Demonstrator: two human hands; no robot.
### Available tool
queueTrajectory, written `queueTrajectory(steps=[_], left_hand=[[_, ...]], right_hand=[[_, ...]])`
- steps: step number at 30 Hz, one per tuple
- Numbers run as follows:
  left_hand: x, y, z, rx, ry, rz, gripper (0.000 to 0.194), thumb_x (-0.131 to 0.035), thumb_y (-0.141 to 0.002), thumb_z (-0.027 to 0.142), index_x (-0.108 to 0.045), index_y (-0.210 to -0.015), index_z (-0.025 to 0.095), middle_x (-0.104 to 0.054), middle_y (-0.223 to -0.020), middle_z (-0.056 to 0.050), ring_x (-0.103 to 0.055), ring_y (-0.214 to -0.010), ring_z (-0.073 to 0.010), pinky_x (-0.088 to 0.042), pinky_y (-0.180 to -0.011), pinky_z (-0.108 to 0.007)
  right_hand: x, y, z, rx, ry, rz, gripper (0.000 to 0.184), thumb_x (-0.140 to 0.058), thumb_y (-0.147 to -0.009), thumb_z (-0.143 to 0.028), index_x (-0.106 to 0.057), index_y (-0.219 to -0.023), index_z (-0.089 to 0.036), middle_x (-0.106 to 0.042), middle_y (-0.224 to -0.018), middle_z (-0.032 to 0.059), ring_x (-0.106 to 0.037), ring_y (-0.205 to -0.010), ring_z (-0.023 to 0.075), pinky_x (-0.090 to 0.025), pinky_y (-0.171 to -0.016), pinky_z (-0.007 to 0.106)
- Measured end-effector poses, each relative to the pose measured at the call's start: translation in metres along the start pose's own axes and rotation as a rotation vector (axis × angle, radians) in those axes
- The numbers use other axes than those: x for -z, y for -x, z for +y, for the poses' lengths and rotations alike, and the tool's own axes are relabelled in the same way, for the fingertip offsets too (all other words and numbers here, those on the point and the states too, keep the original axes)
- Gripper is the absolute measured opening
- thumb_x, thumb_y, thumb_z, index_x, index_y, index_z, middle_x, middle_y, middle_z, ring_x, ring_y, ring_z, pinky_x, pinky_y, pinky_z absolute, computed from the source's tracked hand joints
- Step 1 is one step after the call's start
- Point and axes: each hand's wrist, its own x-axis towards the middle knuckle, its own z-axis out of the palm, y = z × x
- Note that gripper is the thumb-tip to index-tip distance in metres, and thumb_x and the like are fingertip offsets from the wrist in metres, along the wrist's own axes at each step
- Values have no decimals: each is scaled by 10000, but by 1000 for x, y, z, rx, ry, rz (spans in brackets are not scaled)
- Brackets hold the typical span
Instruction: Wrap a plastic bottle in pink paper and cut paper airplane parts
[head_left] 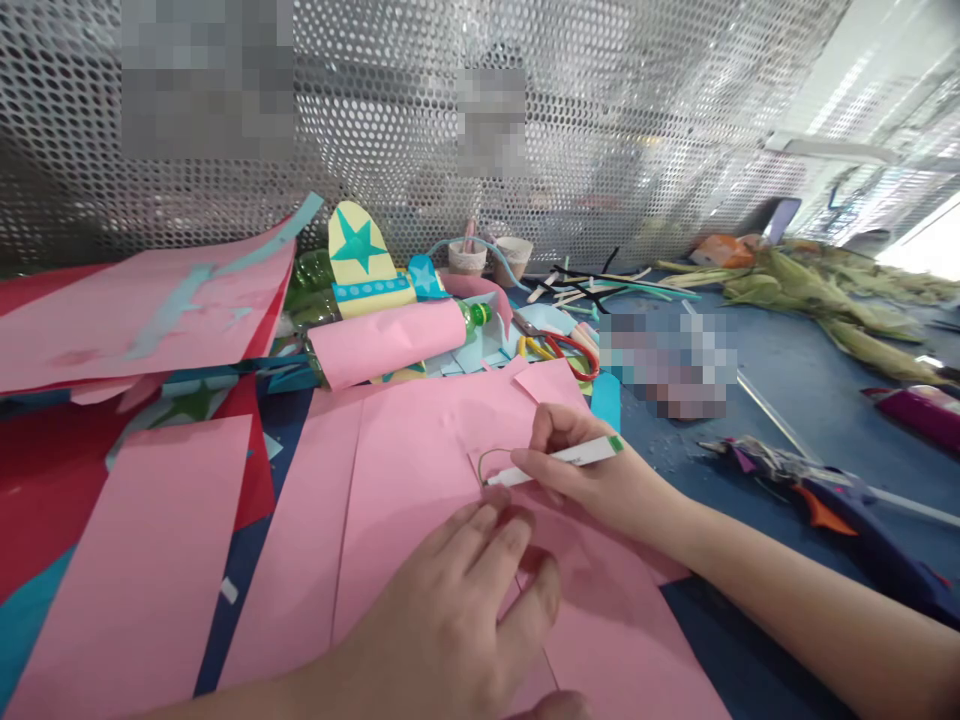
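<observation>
My right hand [592, 480] pinches a white marker with a green end [577, 452], its tip low on the pink paper [409, 450]. A curved green line [487, 458] shows on the paper around the tip. My left hand [472, 590] lies on the paper just below the tip, palm down with its fingers stretched out and a little bent. Some of the paper beneath both hands is hidden. Beyond the sheets lies a green plastic bottle [474, 316] wrapped in pink paper [390, 342].
Red-handled scissors [566, 355] lie behind the paper. A dark blue glue gun [862, 530] is at right, near corn husks [795, 285]. Two small cups [513, 258] stand by the perforated metal wall [600, 120]. Pink sheets [142, 540] and red paper [60, 480] cover the left.
</observation>
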Motion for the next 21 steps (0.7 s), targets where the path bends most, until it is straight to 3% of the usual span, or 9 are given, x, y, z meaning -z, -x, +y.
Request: queueTrajectory(steps=[2,8,13,21], left_hand=[[1,-2,0,1,5,23,526,-378,-984,520,-640,-1212,125,-668,-1230,-177,-594,-1175,-293,-457,-1031,-408],[2,-1,-1,-28,-6,-34,534,-408,-974,532,-615,-1261,132,-651,-1275,-164,-588,-1193,-295,-447,-1047,-409],[3,1,-1,-25,-6,-36,529,-404,-979,521,-616,-1259,126,-648,-1282,-167,-577,-1214,-295,-426,-1071,-418],[6,-3,-1,-20,4,-36,527,-383,-988,508,-624,-1250,120,-657,-1265,-175,-593,-1199,-304,-450,-1051,-429]], right_hand=[[2,0,-1,5,-6,21,295,-674,-799,-353,-451,-653,-227,-451,-485,-99,-328,-422,67,-234,-419,231],[20,-5,2,53,8,302,262,-631,-772,-269,-425,-616,-231,-377,-453,-111,-269,-418,71,-183,-432,256],[25,-8,4,38,52,309,275,-637,-712,-243,-412,-554,-229,-362,-460,-97,-243,-433,76,-166,-445,276],[27,-7,6,41,113,277,278,-625,-745,-256,-412,-568,-235,-362,-476,-89,-254,-453,91,-184,-471,289]])
